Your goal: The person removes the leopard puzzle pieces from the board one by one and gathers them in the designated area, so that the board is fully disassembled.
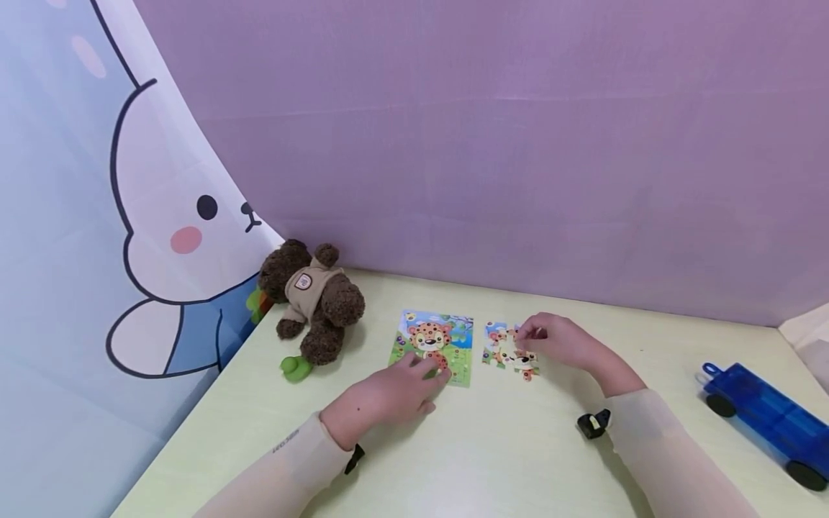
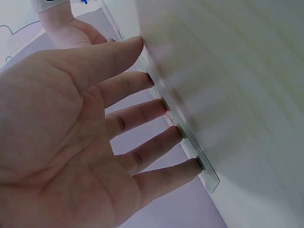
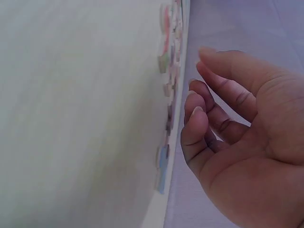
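Spotted-cat jigsaw with gaps in it, one hand on the board next door

So the jigsaw (image 1: 508, 360) lies flat on the pale table (image 1: 492, 453), toward the back, part joined up with gaps between bits of the cat's picture. The right hand (image 1: 562, 344) is over its right side, fingers bent in and thumb close to them, like a loose pinch. I can't make out a piece in the right wrist view, and the head view is too small, so can't tell if it has hold of anything. The bent fingers look right for small loose bits, imo.

Just left of that is the picture board (image 1: 430, 334), showing a full spotted cat. The left hand (image 1: 395, 394) has its fingers spread and nearly straight, fingertips touching the board, nothing gripped. My guess is that's to steady it. Having it right beside the jigsaw probably makes the two easy to compare.

Further out: a brown plush bear (image 1: 314, 295) tipped over at the back left, a little green toy (image 1: 296, 368) just in front of it, and a blue toy wagon (image 1: 764, 417) way over on the right. They're likely parked there to leave elbow room. A purple cloth (image 1: 486, 144) hangs behind everything.
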Demonstrator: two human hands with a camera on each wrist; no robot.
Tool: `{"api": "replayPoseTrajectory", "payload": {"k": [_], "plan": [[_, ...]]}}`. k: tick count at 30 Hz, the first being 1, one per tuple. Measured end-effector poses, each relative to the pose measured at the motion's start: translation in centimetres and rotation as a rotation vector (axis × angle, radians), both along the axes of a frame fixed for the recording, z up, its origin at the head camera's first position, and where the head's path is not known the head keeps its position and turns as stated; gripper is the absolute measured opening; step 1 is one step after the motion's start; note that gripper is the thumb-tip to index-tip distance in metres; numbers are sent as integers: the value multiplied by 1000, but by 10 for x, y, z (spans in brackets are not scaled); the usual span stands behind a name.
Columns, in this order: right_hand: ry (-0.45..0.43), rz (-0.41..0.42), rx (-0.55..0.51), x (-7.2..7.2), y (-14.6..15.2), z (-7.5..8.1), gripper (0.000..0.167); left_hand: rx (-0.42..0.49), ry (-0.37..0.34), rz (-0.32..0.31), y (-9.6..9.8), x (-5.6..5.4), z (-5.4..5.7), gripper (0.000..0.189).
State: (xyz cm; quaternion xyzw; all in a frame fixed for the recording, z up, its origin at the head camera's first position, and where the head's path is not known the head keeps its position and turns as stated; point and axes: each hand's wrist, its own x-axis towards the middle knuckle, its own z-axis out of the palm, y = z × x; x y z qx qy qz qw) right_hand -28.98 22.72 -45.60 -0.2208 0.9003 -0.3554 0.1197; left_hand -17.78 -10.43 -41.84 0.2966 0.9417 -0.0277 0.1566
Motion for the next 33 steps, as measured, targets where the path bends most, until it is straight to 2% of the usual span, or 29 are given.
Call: {"api": "replayPoseTrajectory", "payload": {"k": [7,17,24,33], "plan": [[39,-2,-4,1,-7,15,18,-9,5,1,1,1,2,64],[-21,10,-88,-3,-36,28,28,-2,-13,8,2,-1,1,64],[-53,25,-117,-11,-58,26,37,-11,-9,3,2,-3,-1,65],[-87,76,-115,-17,-92,19,37,-11,1,-5,1,-7,-4,64]]}}
